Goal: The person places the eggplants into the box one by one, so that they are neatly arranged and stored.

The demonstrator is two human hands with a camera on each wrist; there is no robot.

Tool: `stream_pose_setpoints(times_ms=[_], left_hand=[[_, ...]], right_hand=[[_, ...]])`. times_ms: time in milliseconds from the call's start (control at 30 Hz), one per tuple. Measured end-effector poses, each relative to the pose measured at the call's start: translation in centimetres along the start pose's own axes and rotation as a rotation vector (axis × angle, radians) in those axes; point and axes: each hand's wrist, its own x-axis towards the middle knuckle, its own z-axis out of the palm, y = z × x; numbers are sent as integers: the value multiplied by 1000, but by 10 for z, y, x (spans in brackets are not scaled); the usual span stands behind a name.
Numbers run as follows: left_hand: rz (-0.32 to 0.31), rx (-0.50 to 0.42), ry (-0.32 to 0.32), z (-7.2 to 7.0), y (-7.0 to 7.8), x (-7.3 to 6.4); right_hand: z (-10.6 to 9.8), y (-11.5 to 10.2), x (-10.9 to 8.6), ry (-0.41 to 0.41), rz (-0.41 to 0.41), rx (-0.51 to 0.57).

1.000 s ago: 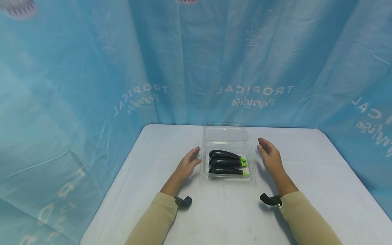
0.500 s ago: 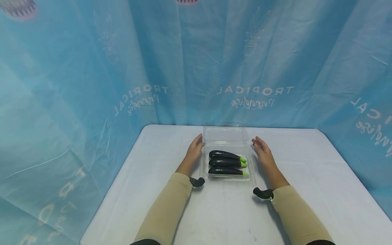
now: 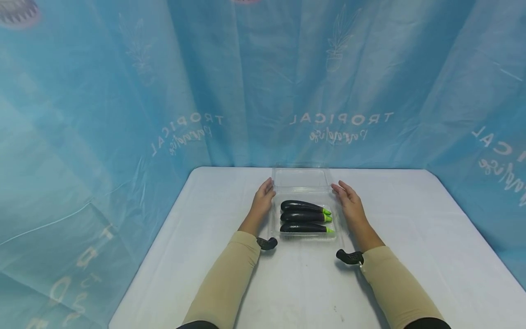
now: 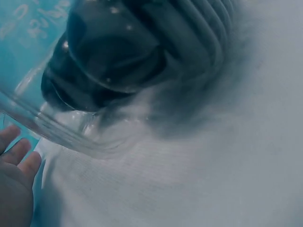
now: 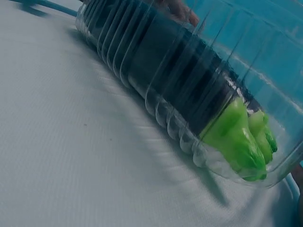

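Observation:
A clear plastic clamshell box [image 3: 304, 240] sits on the table, its transparent lid [image 3: 302, 178] folded back towards the curtain. Three dark eggplants [image 3: 303, 217] lie side by side in the base, green stems [image 5: 234, 142] pointing right. My left hand [image 3: 260, 201] is at the lid's left edge near the hinge, fingers extended; the left wrist view also shows these fingers [image 4: 29, 163] beside the clear wall. Opposite, my right hand [image 3: 350, 205] has extended fingers, with the tips at the lid's right edge. Whether either hand touches the plastic, I cannot tell.
A white-covered table [image 3: 304, 288] carries the box near its far edge. Blue printed curtains [image 3: 263, 91] enclose the back and both sides. Each wrist wears a strap with a black camera mount [image 3: 267, 243] jutting inward.
My left hand has moved forward and right, up alongside the lid. The right hand has come left, closer to the box. Box and eggplants stay in place.

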Motion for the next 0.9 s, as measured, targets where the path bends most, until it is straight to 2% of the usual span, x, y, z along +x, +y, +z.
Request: stream_pose_setpoints(times_ms=[167, 333, 533, 667, 767, 833, 900], left_hand=[[19, -2, 35, 2, 1, -1], [30, 23, 103, 3, 1, -3], [113, 10, 205, 6, -1, -6], [175, 53, 280, 8, -5, -9], [209, 77, 331, 6, -7, -12], [232, 82, 333, 1, -9, -15], [232, 115, 293, -8, -11, -19]], right_hand=[[2, -2, 0, 31, 2, 43], [4, -7, -3, 66, 29, -1], [5, -3, -2, 123, -13, -10], [6, -4, -4, 185, -36, -31], [5, -4, -7, 231, -35, -102], [2, -6, -11, 218, -26, -139], [-4, -7, -14, 164, -25, -197]])
